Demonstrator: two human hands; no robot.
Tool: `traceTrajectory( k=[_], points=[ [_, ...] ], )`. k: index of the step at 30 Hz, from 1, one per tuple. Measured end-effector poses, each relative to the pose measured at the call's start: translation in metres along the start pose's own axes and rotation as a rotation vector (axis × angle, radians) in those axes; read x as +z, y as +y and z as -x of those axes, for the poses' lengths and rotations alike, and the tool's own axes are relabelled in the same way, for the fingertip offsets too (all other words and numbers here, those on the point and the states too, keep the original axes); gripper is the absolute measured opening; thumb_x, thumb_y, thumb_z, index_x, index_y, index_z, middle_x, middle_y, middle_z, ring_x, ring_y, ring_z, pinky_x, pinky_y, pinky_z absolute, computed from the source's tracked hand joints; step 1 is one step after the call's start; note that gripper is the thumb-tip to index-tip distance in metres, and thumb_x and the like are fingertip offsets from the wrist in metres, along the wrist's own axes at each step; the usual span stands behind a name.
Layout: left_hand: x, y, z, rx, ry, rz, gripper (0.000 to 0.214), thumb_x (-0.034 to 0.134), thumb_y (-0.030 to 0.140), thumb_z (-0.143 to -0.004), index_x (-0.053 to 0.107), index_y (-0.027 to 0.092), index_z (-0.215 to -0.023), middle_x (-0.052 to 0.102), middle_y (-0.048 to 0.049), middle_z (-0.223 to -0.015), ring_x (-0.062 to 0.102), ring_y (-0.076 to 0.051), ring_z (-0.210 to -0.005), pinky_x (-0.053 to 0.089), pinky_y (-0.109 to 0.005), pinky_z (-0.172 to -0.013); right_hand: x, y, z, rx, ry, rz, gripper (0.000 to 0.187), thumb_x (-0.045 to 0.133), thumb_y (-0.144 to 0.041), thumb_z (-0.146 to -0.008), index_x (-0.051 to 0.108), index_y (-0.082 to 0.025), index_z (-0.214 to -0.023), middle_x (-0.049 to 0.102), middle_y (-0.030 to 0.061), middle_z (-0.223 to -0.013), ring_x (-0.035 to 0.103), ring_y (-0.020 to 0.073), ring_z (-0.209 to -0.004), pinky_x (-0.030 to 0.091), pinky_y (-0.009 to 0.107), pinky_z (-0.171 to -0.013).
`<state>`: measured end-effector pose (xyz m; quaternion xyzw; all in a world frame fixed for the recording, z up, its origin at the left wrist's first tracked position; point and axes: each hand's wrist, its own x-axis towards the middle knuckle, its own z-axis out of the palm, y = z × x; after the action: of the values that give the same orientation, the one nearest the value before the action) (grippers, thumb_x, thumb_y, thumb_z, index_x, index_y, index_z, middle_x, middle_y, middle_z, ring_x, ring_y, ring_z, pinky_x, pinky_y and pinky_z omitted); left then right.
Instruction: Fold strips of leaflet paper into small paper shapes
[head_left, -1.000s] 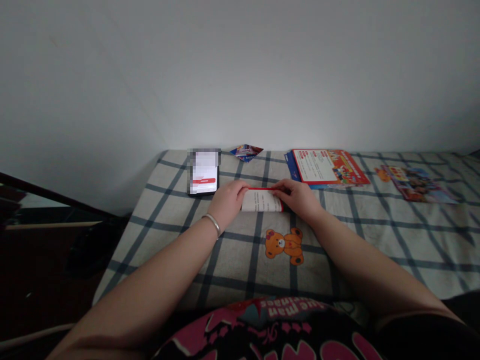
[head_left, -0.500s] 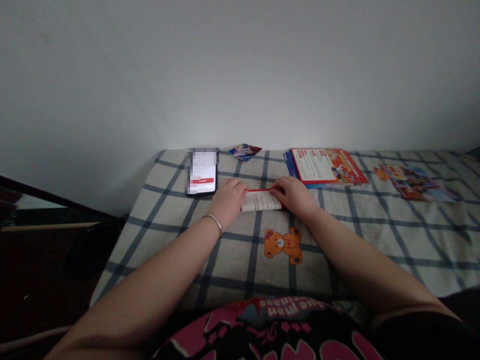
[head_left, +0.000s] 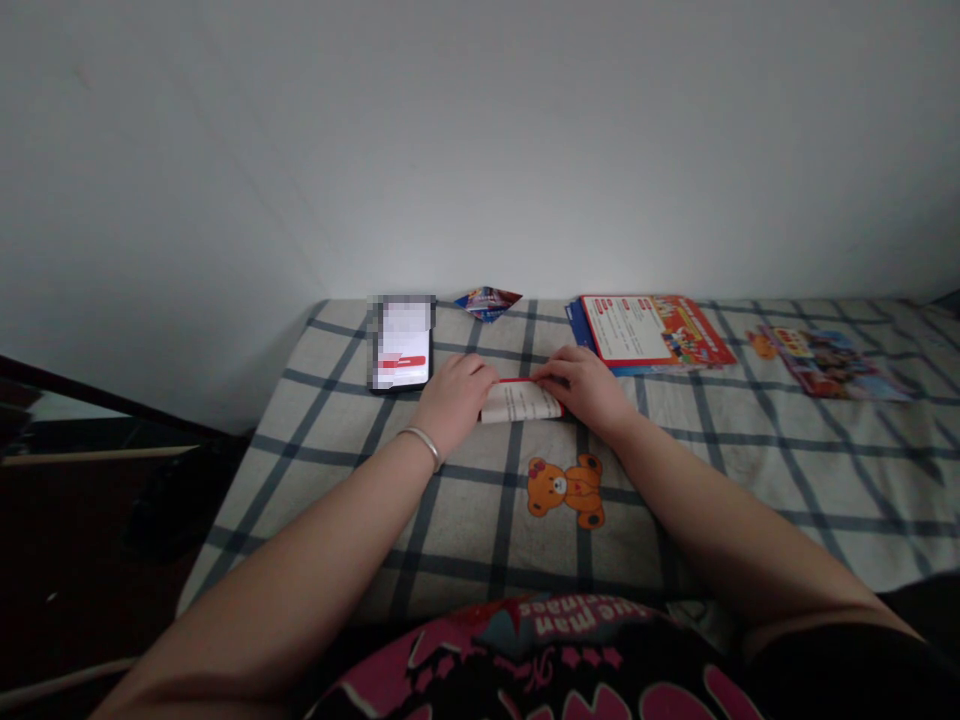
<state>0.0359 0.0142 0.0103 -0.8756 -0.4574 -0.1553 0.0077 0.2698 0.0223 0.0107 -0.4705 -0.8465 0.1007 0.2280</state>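
Between my hands lies a folded sheet of printed paper [head_left: 521, 403], white with dark text and a red strip along its far edge. My left hand [head_left: 455, 398] grips its left end, fingers closed at the far corner; a silver bangle circles that wrist. At the far right corner, my right hand [head_left: 586, 388] pinches the paper between thumb and fingers. Parts of both ends are hidden under the hands. Just beyond my left hand rests a phone [head_left: 405, 342] with a lit screen, partly pixelated.
A folded colourful paper piece [head_left: 489, 302] lies near the wall [head_left: 480, 150]. A stack of printed leaflets [head_left: 637, 330] sits beyond my right hand, and another colourful leaflet [head_left: 836, 362] lies farther right. Everything rests on a checked cloth [head_left: 465, 520] with printed bears.
My right hand's fingertips have slid slightly left along the paper's red far edge. My left hand still holds its end, and the paper remains in nearly the same place.
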Motion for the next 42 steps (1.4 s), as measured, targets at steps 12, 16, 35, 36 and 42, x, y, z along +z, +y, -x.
traceTrajectory(
  k=[12, 16, 35, 36, 42],
  points=[
    [-0.028, 0.002, -0.006, 0.075, -0.182, -0.005, 0.025, 0.052, 0.029, -0.094, 0.072, 0.016, -0.093, 0.06, -0.0076, -0.088, 0.055, -0.022, -0.085, 0.044, -0.036, -0.079, -0.021, -0.01, -0.001, -0.002, -0.131, 0.167, 0.031, 0.068, -0.052, -0.08, 0.077, -0.03, -0.101, 0.066, 0.0056, -0.105, 0.056, 0.0255, -0.096, 0.046, 0.04, -0.085],
    [-0.032, 0.013, -0.002, 0.044, -0.171, -0.068, 0.03, 0.06, 0.041, -0.09, 0.072, 0.015, -0.099, 0.062, -0.009, -0.093, 0.056, -0.024, -0.089, 0.045, -0.036, -0.08, -0.021, -0.021, 0.0, -0.003, -0.115, 0.233, 0.042, 0.071, -0.06, -0.074, 0.077, -0.027, -0.099, 0.067, 0.0078, -0.102, 0.055, 0.0292, -0.1, 0.047, 0.041, -0.083],
    [-0.025, 0.037, 0.015, -0.022, -0.1, -0.174, 0.037, 0.061, 0.04, -0.089, 0.062, 0.009, -0.11, 0.061, -0.0134, -0.104, 0.053, -0.031, -0.1, 0.042, -0.041, -0.082, -0.019, -0.036, 0.009, 0.033, -0.107, 0.311, 0.054, 0.064, -0.068, -0.075, 0.073, -0.023, -0.103, 0.065, 0.012, -0.109, 0.055, 0.0316, -0.104, 0.044, 0.044, -0.084],
    [-0.025, 0.036, 0.016, -0.021, -0.094, -0.181, 0.038, 0.061, 0.041, -0.089, 0.061, 0.01, -0.111, 0.061, -0.013, -0.103, 0.053, -0.031, -0.101, 0.041, -0.042, -0.084, -0.018, -0.036, 0.009, 0.036, -0.106, 0.31, 0.054, 0.063, -0.068, -0.076, 0.072, -0.023, -0.104, 0.065, 0.0118, -0.109, 0.055, 0.0317, -0.105, 0.043, 0.044, -0.085],
    [-0.019, 0.03, 0.021, -0.023, -0.067, -0.22, 0.037, 0.059, 0.041, -0.09, 0.057, 0.013, -0.115, 0.058, -0.0123, -0.108, 0.052, -0.029, -0.104, 0.04, -0.041, -0.089, -0.018, -0.033, 0.013, 0.041, -0.1, 0.3, 0.054, 0.063, -0.067, -0.077, 0.069, -0.024, -0.109, 0.063, 0.0098, -0.115, 0.054, 0.0305, -0.108, 0.044, 0.045, -0.09]
  ],
)
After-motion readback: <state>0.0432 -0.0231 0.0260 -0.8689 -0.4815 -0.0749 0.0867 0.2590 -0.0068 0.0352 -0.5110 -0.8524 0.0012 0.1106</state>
